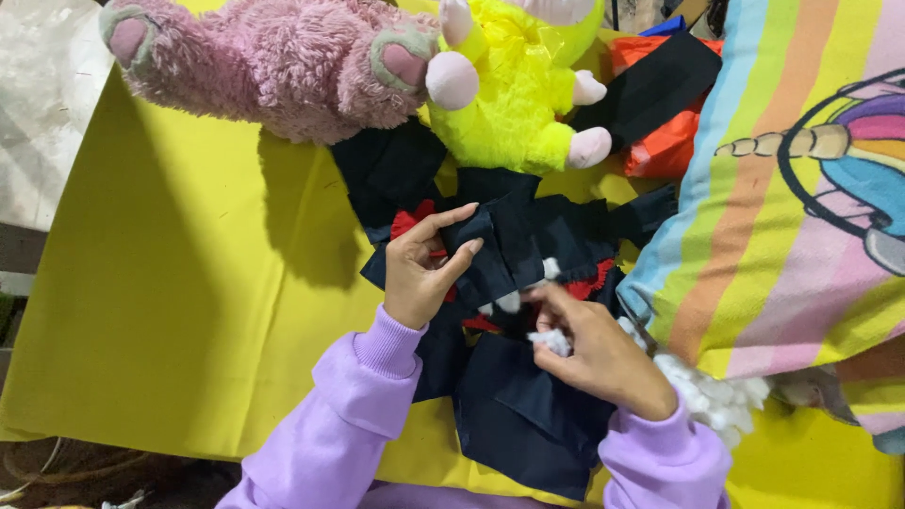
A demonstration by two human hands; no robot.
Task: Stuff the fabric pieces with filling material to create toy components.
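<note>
My left hand (426, 268) pinches a fold of a dark navy cloth toy piece (528, 245) with red trim, lying on the yellow sheet (189, 283). Beside it, my right hand (594, 351) holds a tuft of white stuffing (550, 341) at an opening in the navy cloth, where more white fibre shows. A loose heap of white stuffing (712, 391) lies just right of my right wrist. Both arms wear lilac sleeves.
A pink plush toy (273, 66) and a bright yellow plush toy (514, 90) lie at the far side. A striped pastel pillow (792, 217) fills the right. An orange and black cloth (660, 141) sits behind it.
</note>
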